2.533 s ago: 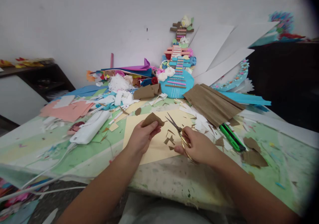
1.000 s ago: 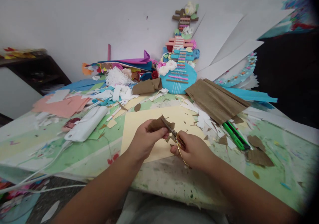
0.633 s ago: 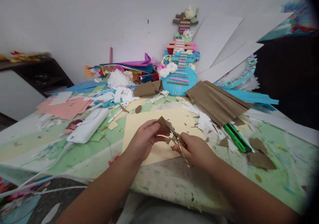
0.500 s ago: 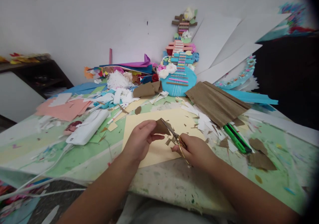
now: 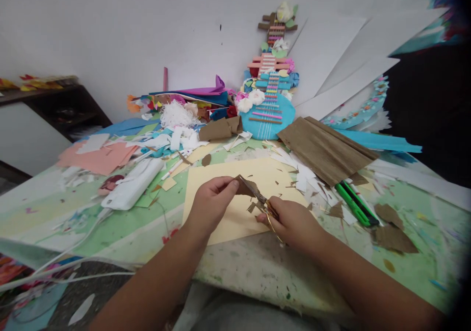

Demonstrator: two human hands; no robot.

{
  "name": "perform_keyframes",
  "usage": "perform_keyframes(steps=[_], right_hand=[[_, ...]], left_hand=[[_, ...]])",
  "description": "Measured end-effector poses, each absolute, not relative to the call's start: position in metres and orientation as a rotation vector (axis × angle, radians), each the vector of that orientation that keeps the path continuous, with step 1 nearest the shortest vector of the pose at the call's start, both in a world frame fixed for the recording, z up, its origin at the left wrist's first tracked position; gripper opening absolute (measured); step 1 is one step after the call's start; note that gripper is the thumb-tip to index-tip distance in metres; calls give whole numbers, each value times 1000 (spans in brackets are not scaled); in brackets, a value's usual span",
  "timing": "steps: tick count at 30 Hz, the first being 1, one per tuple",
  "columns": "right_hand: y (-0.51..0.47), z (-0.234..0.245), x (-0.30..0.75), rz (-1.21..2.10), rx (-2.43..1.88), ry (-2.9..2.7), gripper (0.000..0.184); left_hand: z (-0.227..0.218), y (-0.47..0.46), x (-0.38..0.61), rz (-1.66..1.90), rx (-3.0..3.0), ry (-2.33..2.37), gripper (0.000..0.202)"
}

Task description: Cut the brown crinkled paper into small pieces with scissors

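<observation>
My left hand [image 5: 212, 201] pinches a small piece of brown crepe paper [image 5: 246, 187] between thumb and fingers. My right hand [image 5: 294, 220] is closed round the gold handles of a pair of scissors [image 5: 262, 199]. The blades lie along the edge of the brown piece, pointing up and to the left. Under both hands is a cream sheet of paper [image 5: 217, 228] with small brown scraps on it. Behind it stands a blue paper guitar [image 5: 263, 120] with coloured strips and white strings, leaning among paper flowers.
A large folded brown crepe sheet [image 5: 327, 149] lies right of the cream sheet, beside a green utility knife [image 5: 355, 204]. A white power strip [image 5: 134, 183] with its cable sits on the left. Paper scraps litter the green-patterned tablecloth [image 5: 143, 233]. White boards [image 5: 342, 61] lean on the wall.
The view has shifted slightly, so most things sit a little farther right. The scissors have moved along the brown paper's edge, and the piece is turned a little in my left fingers.
</observation>
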State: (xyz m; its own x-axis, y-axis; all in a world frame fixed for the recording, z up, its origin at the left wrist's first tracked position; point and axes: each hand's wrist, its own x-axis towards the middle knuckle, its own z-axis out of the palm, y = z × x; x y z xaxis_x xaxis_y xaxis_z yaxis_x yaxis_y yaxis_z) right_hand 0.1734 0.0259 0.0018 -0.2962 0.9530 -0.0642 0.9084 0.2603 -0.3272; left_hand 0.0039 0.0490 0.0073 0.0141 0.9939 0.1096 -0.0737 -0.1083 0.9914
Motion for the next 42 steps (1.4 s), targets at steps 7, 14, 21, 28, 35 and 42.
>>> perform_keyframes(steps=[7,14,21,28,35,42], right_hand=[[25,2,176,409,-1776,-2398,39],[26,2,177,432,-1794,-2401,39],[24,0,175,530,-1717,-2375,33],[25,0,174,559,-1679,-2380,32],[26,0,171,556,-1662,-2395,32],[27,2,168,520,-1682,-2407,35]], left_hand=[[5,49,5,1320,1260,1065,15],[5,50,8,1398,1203,1124,10],[4,47,9,1398,1254,1139,11],[7,43,11,1365,1273,1106,10],[7,42,9,1362,1279,1067,11],[4,44,8,1395,1273,1109,10]])
